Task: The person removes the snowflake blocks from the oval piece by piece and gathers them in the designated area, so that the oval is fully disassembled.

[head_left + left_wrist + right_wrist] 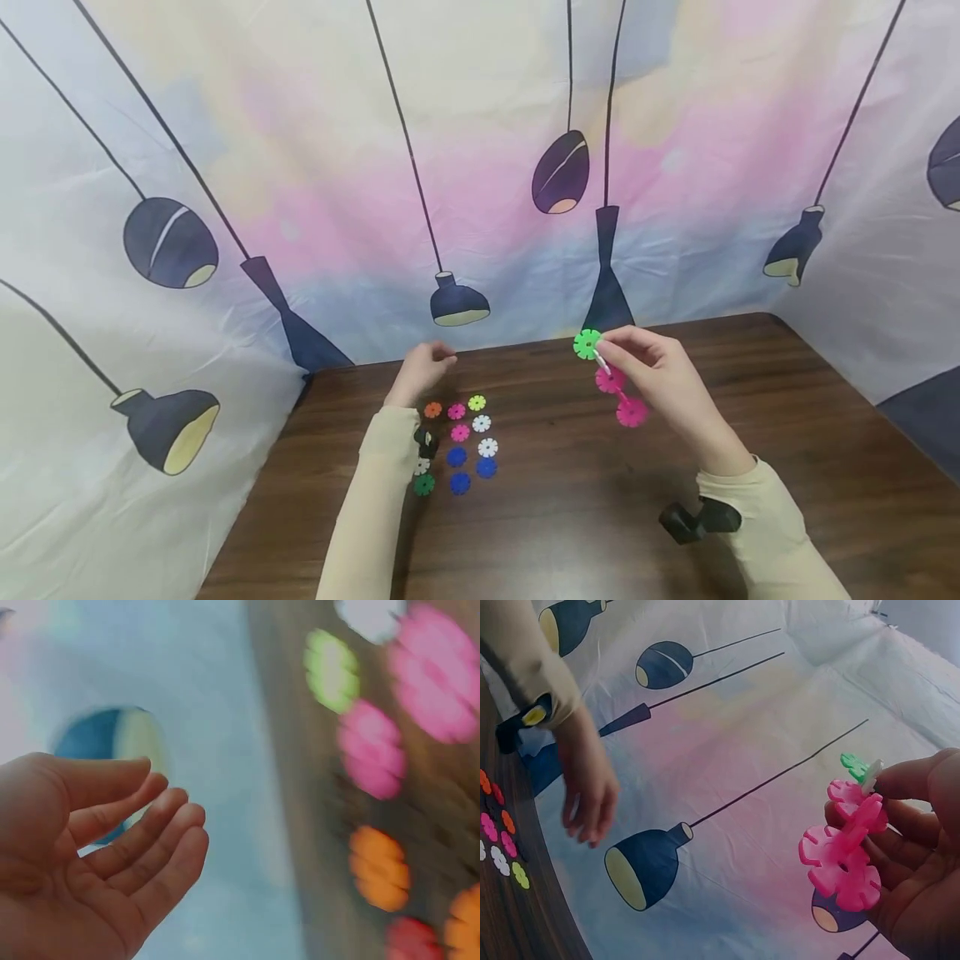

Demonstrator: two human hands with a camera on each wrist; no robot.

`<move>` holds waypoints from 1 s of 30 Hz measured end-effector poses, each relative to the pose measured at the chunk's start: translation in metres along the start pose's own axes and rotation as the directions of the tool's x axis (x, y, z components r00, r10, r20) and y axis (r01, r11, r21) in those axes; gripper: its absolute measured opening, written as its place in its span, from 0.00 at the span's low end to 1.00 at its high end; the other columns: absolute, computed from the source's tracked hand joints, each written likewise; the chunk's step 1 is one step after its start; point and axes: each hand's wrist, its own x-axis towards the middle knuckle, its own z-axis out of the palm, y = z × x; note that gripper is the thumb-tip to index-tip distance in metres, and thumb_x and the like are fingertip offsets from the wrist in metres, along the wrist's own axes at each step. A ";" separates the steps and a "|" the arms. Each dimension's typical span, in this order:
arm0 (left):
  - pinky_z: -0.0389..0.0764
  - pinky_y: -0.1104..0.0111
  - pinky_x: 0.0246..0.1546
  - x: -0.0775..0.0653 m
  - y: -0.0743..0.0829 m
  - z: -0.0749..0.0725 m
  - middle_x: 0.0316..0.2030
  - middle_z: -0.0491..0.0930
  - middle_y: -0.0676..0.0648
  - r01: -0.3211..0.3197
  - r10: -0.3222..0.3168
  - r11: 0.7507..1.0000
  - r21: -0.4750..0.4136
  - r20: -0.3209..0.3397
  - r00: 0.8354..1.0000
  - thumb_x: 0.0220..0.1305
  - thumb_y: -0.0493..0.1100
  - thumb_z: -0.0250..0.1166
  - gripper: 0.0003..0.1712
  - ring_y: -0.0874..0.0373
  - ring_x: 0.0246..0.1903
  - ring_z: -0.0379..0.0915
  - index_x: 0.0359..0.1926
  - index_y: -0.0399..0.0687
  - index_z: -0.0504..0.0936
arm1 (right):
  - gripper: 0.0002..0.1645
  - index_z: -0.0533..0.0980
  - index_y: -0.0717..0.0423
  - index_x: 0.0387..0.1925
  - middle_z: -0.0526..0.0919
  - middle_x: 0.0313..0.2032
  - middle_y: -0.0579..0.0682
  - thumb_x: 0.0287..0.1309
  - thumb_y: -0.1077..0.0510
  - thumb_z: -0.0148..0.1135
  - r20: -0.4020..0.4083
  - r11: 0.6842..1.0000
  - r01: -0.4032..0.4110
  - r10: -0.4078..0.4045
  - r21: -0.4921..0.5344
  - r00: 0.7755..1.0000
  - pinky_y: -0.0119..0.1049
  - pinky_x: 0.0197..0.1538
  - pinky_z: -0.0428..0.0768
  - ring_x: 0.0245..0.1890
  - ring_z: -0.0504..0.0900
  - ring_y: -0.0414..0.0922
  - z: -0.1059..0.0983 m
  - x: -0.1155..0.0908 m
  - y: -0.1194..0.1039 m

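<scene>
My right hand point(667, 379) pinches a chain of linked, notched plastic flower discs above the right part of the table. A green disc point(587, 344) is at its top, a white disc point(602, 362) sits edge-on at the fingertips, and pink discs point(632, 412) hang below. In the right wrist view the pink discs point(844, 866) slot into one another at angles. My left hand point(422, 372) hovers near the table's far edge, just beyond the loose discs. Its fingers point(161, 832) are loosely bent, with nothing between them and the thumb.
Loose discs lie in rough rows on the brown table point(555, 517), among them an orange disc point(432, 410), a yellow disc point(477, 402), a blue disc point(460, 483) and a dark green disc point(424, 484). My left forearm hides some. A lamp-printed curtain point(495, 233) hangs behind the table.
</scene>
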 end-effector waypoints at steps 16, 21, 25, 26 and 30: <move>0.81 0.61 0.43 -0.080 0.125 0.000 0.41 0.86 0.52 -0.435 0.413 0.857 -0.277 -0.135 0.900 0.70 0.47 0.66 0.12 0.60 0.39 0.81 0.48 0.47 0.86 | 0.13 0.82 0.58 0.44 0.84 0.30 0.55 0.66 0.52 0.67 0.142 0.998 -0.039 0.044 -0.041 0.989 0.39 0.31 0.83 0.31 0.86 0.49 0.012 0.004 0.008; 0.82 0.61 0.43 -0.098 0.141 0.011 0.40 0.85 0.57 -0.454 0.459 0.814 -0.363 -0.076 0.885 0.68 0.47 0.68 0.09 0.61 0.39 0.81 0.46 0.51 0.86 | 0.11 0.83 0.57 0.43 0.85 0.33 0.55 0.65 0.54 0.68 0.209 1.000 -0.009 0.015 -0.029 0.978 0.42 0.41 0.85 0.33 0.87 0.52 0.017 0.004 0.012; 0.82 0.62 0.43 -0.106 0.146 0.013 0.40 0.84 0.58 -0.450 0.461 0.809 -0.378 -0.066 0.885 0.70 0.46 0.66 0.07 0.58 0.40 0.81 0.46 0.52 0.86 | 0.10 0.84 0.53 0.42 0.85 0.31 0.54 0.66 0.52 0.67 0.243 0.998 0.018 -0.003 -0.060 0.970 0.41 0.36 0.84 0.33 0.86 0.52 0.022 0.004 0.012; 0.82 0.62 0.43 -0.107 0.146 0.012 0.40 0.84 0.58 -0.454 0.463 0.809 -0.373 -0.071 0.884 0.71 0.45 0.65 0.07 0.58 0.40 0.81 0.46 0.52 0.86 | 0.10 0.84 0.52 0.41 0.84 0.30 0.54 0.66 0.51 0.67 0.242 0.998 0.020 -0.004 -0.067 0.970 0.41 0.35 0.84 0.33 0.86 0.52 0.022 0.003 0.011; 0.82 0.62 0.43 -0.112 0.148 0.010 0.39 0.84 0.57 -0.453 0.460 0.814 -0.364 -0.074 0.885 0.72 0.46 0.64 0.08 0.55 0.40 0.81 0.45 0.51 0.86 | 0.09 0.84 0.52 0.41 0.84 0.29 0.53 0.65 0.51 0.68 0.231 0.996 0.030 -0.010 -0.082 0.973 0.41 0.34 0.83 0.32 0.86 0.51 0.024 0.002 0.011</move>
